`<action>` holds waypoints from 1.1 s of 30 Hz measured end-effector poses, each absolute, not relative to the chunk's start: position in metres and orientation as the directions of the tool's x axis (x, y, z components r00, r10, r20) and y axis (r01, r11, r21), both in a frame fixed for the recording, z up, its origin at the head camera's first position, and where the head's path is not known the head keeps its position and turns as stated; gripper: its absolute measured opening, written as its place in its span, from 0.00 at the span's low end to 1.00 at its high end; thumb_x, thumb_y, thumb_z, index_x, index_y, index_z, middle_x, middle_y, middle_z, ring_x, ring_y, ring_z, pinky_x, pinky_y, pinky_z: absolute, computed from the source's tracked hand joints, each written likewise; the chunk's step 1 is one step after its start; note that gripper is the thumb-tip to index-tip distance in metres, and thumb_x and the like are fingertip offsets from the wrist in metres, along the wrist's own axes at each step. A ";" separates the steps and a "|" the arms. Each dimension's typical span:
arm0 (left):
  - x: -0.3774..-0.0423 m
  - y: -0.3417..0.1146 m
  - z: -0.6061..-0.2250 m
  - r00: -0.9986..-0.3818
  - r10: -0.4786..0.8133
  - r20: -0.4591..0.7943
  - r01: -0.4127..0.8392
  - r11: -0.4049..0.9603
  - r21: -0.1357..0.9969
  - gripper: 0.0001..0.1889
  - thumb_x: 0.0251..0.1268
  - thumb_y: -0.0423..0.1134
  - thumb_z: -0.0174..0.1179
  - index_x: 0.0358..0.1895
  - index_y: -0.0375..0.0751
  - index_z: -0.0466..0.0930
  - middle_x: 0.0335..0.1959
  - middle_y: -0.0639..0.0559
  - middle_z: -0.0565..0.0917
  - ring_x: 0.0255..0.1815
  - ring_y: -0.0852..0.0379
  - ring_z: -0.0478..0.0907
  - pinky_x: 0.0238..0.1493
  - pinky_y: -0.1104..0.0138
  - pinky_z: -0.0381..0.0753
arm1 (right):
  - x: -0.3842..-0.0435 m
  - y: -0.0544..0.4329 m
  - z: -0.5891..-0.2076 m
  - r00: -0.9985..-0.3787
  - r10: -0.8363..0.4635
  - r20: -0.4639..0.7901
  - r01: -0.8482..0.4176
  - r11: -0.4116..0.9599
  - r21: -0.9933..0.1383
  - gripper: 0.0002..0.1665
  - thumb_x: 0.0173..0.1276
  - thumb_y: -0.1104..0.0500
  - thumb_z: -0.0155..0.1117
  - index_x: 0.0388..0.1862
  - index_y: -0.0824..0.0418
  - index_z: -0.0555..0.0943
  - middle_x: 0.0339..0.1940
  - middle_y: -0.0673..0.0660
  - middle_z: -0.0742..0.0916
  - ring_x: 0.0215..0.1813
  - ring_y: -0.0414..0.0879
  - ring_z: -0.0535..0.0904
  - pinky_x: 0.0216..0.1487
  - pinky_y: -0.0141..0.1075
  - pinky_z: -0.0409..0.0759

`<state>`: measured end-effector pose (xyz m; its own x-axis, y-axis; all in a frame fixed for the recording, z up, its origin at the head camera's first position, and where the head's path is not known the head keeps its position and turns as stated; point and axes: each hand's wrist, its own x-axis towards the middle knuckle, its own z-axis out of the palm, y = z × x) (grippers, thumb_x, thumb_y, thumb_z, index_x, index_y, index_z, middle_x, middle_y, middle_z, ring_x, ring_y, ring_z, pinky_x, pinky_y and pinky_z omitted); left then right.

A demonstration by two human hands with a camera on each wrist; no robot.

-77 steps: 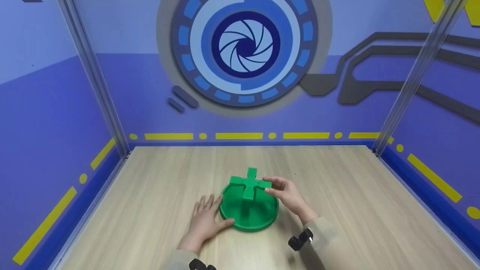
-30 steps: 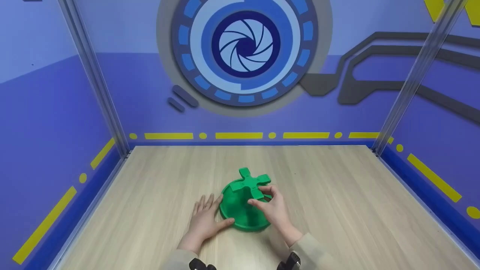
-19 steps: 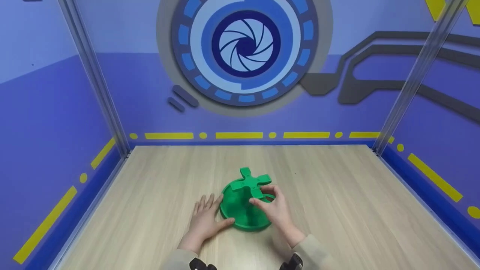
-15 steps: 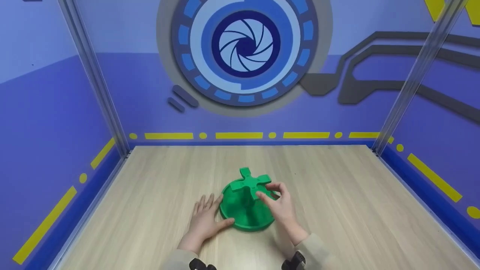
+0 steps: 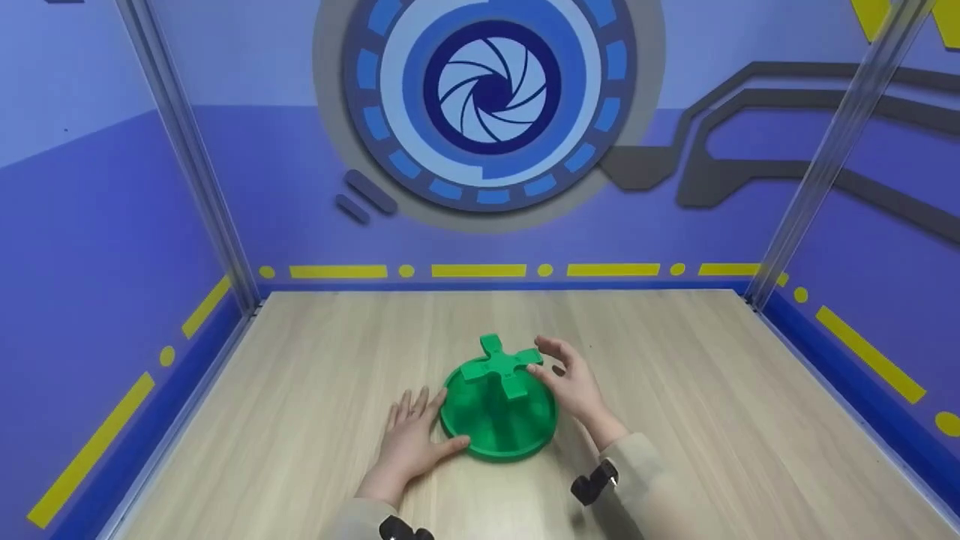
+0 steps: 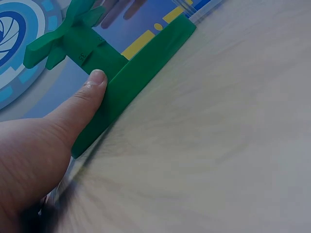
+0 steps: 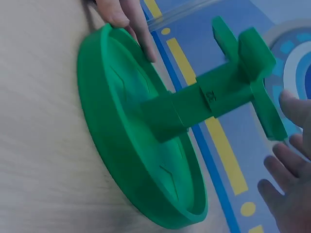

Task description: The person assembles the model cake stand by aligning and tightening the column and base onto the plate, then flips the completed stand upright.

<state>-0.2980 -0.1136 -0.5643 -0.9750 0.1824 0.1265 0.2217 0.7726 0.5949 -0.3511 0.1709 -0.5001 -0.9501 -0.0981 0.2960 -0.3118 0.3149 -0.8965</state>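
Observation:
A green four-armed cross piece (image 5: 501, 365) tops a squarish green post (image 7: 167, 116), which stands in the middle of a round green rimmed base (image 5: 504, 454). My left hand (image 5: 409, 448) rests on the tabletop at the base's left side, fingers spread and straight; its thumb (image 6: 87, 104) presses the rim's side. My right hand (image 5: 576, 388) is at the cross piece's right arm, thumb and forefinger apart. In the right wrist view, the other fingers (image 7: 284, 167) are loosely bent and hold nothing. Whether the right thumb touches the arm, I cannot tell.
The wooden tabletop (image 5: 330, 360) is bounded by blue printed panels (image 5: 255, 187) at the back and sides. Metal posts (image 5: 817, 157) stand at its back corners. Dark camera mounts (image 5: 595, 482) are strapped to both wrists.
Compared with 2.6 s ago, the cross piece has turned anticlockwise as seen from above. My right hand has since left its front arm and moved back and right. The left hand stays put.

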 end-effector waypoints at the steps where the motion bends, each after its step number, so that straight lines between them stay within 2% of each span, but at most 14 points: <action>1: -0.298 -0.113 -0.564 -0.975 0.183 0.126 0.221 0.772 0.596 0.54 0.57 0.73 0.65 0.81 0.45 0.60 0.82 0.31 0.57 0.84 0.27 0.44 0.83 0.36 0.41 | -0.353 0.172 -0.501 -0.949 -0.125 0.288 -0.313 0.298 -0.902 0.30 0.72 0.60 0.69 0.71 0.63 0.74 0.71 0.62 0.80 0.76 0.61 0.72 0.77 0.63 0.68; 8: -0.297 -0.113 -0.564 -0.976 0.182 0.123 0.219 0.778 0.589 0.54 0.57 0.73 0.64 0.81 0.46 0.59 0.82 0.32 0.57 0.84 0.27 0.44 0.83 0.36 0.41 | -0.362 0.177 -0.505 -0.941 -0.245 0.235 -0.289 0.215 -0.933 0.30 0.76 0.62 0.63 0.75 0.64 0.72 0.72 0.60 0.81 0.80 0.57 0.69 0.82 0.56 0.63; 12: -0.297 -0.113 -0.564 -0.976 0.181 0.121 0.218 0.781 0.585 0.54 0.57 0.74 0.64 0.81 0.46 0.59 0.82 0.32 0.57 0.85 0.27 0.44 0.84 0.36 0.41 | -0.362 0.179 -0.507 -0.946 -0.249 0.209 -0.262 0.201 -0.944 0.30 0.77 0.63 0.62 0.75 0.64 0.71 0.71 0.60 0.81 0.78 0.56 0.71 0.80 0.53 0.68; 16: -0.298 -0.114 -0.564 -0.976 0.180 0.126 0.220 0.781 0.585 0.55 0.56 0.74 0.64 0.81 0.45 0.60 0.82 0.32 0.57 0.84 0.27 0.44 0.84 0.36 0.41 | -0.361 0.180 -0.508 -0.946 -0.247 0.212 -0.263 0.195 -0.945 0.28 0.76 0.62 0.63 0.74 0.64 0.73 0.70 0.63 0.82 0.74 0.57 0.75 0.74 0.40 0.76; 19: -0.298 -0.114 -0.565 -0.976 0.180 0.121 0.217 0.779 0.588 0.55 0.57 0.74 0.64 0.81 0.46 0.59 0.82 0.32 0.57 0.84 0.27 0.44 0.84 0.37 0.41 | -0.360 0.182 -0.508 -0.948 -0.245 0.204 -0.255 0.198 -0.947 0.27 0.76 0.62 0.63 0.72 0.64 0.74 0.68 0.64 0.83 0.72 0.57 0.78 0.68 0.32 0.78; 21: -0.298 -0.114 -0.565 -0.977 0.181 0.116 0.214 0.777 0.592 0.55 0.57 0.74 0.64 0.81 0.46 0.59 0.82 0.32 0.57 0.85 0.27 0.44 0.84 0.37 0.40 | -0.359 0.182 -0.507 -0.950 -0.244 0.194 -0.245 0.197 -0.949 0.26 0.76 0.62 0.64 0.71 0.64 0.76 0.67 0.64 0.83 0.70 0.57 0.79 0.68 0.34 0.79; 25: -0.299 -0.113 -0.566 -0.978 0.178 0.107 0.207 0.778 0.593 0.54 0.57 0.73 0.64 0.82 0.47 0.59 0.83 0.32 0.56 0.85 0.28 0.43 0.84 0.37 0.40 | -0.357 0.183 -0.506 -0.949 -0.255 0.183 -0.238 0.201 -0.950 0.26 0.75 0.61 0.65 0.69 0.66 0.76 0.67 0.64 0.83 0.71 0.57 0.78 0.73 0.45 0.77; 27: -0.299 -0.113 -0.565 -0.978 0.179 0.109 0.209 0.778 0.592 0.54 0.57 0.73 0.64 0.82 0.46 0.59 0.82 0.32 0.57 0.85 0.28 0.43 0.84 0.36 0.40 | -0.357 0.184 -0.506 -0.947 -0.267 0.181 -0.237 0.195 -0.952 0.26 0.75 0.61 0.65 0.69 0.68 0.76 0.68 0.65 0.83 0.71 0.58 0.78 0.74 0.46 0.76; 33: -0.299 -0.113 -0.565 -0.979 0.173 0.106 0.202 0.779 0.594 0.54 0.57 0.73 0.64 0.82 0.46 0.59 0.83 0.33 0.56 0.85 0.28 0.43 0.84 0.37 0.39 | -0.354 0.184 -0.507 -0.940 -0.287 0.183 -0.240 0.177 -0.955 0.27 0.75 0.62 0.65 0.69 0.70 0.75 0.66 0.67 0.83 0.67 0.53 0.81 0.64 0.27 0.79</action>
